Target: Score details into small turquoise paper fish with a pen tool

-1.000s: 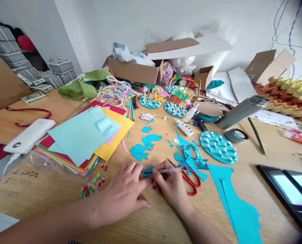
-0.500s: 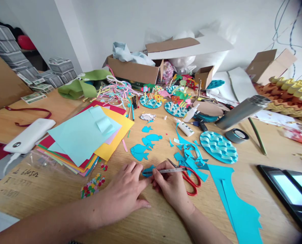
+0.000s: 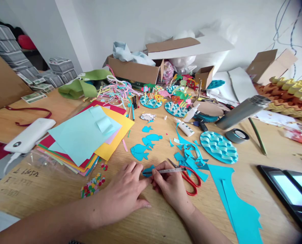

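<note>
Right hand (image 3: 173, 189) pinching the pen (image 3: 171, 170), tip over a small blue paper piece (image 3: 146, 171); left hand (image 3: 126, 186) palm-down, just beside it! Red-handled scissors (image 3: 195, 185) by the blue scraps (image 3: 187, 158), fish cut-outs (image 3: 138, 151) ahead, a glue bottle (image 3: 186, 128) beyond, coloured paper (image 3: 77, 135) stacked left.

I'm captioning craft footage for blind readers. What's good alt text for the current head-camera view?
A bare right hand holds a slim grey pen over a small blue paper cutout on a wooden table, the bare left hand resting beside it. Red-handled metal scissors, blue paper scraps and blue paper fish lie nearby.
</note>
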Motion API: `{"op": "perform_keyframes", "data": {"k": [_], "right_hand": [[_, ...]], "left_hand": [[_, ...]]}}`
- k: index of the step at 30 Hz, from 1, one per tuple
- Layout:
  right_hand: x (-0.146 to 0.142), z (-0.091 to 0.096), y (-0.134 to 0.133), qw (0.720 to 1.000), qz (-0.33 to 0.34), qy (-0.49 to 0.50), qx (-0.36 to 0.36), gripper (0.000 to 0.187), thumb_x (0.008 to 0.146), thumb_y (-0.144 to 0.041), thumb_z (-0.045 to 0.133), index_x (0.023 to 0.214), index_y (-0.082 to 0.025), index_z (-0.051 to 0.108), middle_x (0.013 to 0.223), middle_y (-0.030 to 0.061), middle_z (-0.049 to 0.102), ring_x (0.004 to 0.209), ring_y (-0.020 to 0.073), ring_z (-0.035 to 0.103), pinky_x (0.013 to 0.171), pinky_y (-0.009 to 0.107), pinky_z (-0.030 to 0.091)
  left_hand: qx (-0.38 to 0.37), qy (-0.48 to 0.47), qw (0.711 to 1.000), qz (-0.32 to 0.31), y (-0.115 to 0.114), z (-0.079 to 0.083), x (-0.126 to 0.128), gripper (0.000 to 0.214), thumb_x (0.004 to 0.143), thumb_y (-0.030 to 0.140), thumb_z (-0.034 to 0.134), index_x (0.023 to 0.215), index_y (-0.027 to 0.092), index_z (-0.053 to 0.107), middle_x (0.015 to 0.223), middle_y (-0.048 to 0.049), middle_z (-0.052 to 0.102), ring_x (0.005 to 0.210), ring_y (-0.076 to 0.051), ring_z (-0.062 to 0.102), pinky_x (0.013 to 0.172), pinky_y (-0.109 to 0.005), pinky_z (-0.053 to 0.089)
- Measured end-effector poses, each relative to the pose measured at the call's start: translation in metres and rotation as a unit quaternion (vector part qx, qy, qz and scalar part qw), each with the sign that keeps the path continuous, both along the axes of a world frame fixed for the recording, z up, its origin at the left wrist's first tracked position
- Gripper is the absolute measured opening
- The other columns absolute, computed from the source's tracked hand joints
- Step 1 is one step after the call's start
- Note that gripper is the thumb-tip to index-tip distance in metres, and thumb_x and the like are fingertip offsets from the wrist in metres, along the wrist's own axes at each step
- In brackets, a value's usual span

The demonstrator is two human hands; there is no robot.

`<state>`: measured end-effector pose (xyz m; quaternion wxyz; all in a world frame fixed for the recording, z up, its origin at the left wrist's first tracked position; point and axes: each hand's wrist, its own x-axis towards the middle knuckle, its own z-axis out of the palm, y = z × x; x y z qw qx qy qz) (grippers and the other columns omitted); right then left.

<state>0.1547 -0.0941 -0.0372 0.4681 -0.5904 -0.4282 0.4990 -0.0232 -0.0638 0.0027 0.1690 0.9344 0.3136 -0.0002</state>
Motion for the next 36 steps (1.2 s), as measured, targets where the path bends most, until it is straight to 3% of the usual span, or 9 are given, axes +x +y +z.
{"op": "perform_keyframes", "data": {"k": [19, 27, 36], "right_hand": [[-0.0003, -0.0028, 0.0002, 1.0, -0.02, -0.008, 0.003, 0.047, 0.077, -0.065, 0.071, 0.074, -0.021, 0.055, 0.049, -0.0026, 0.061, 0.036, 0.0119, 0.054, 0.034, 0.02, 0.044], [0.0, -0.0021, -0.0005, 0.999, -0.036, 0.02, 0.015, 0.044, 0.078, -0.06, 0.073, 0.073, -0.022, 0.053, 0.048, -0.0029, 0.061, 0.035, 0.0115, 0.054, 0.035, 0.02, 0.043], [-0.0002, 0.0003, -0.0006, 1.0, -0.011, 0.004, 0.006, 0.043, 0.079, -0.06, 0.072, 0.073, -0.021, 0.054, 0.048, -0.0033, 0.06, 0.038, 0.0108, 0.053, 0.037, 0.019, 0.042]], "left_hand": [[-0.004, -0.008, 1.0, 0.005, -0.0007, -0.0011, -0.001, 0.052, 0.081, 0.052, 0.074, 0.123, 0.023, 0.062, 0.123, -0.012, 0.05, 0.118, -0.034, 0.047, 0.101, -0.054, 0.044], [-0.001, -0.013, 1.0, 0.003, -0.0004, -0.0013, -0.0018, 0.052, 0.082, 0.051, 0.074, 0.125, 0.024, 0.061, 0.122, -0.0113, 0.051, 0.117, -0.034, 0.047, 0.1, -0.054, 0.045], [0.0, -0.005, 1.0, 0.002, -0.0006, -0.0009, -0.0017, 0.048, 0.082, 0.053, 0.072, 0.117, 0.021, 0.064, 0.123, -0.0125, 0.051, 0.118, -0.034, 0.047, 0.1, -0.054, 0.045]]}}
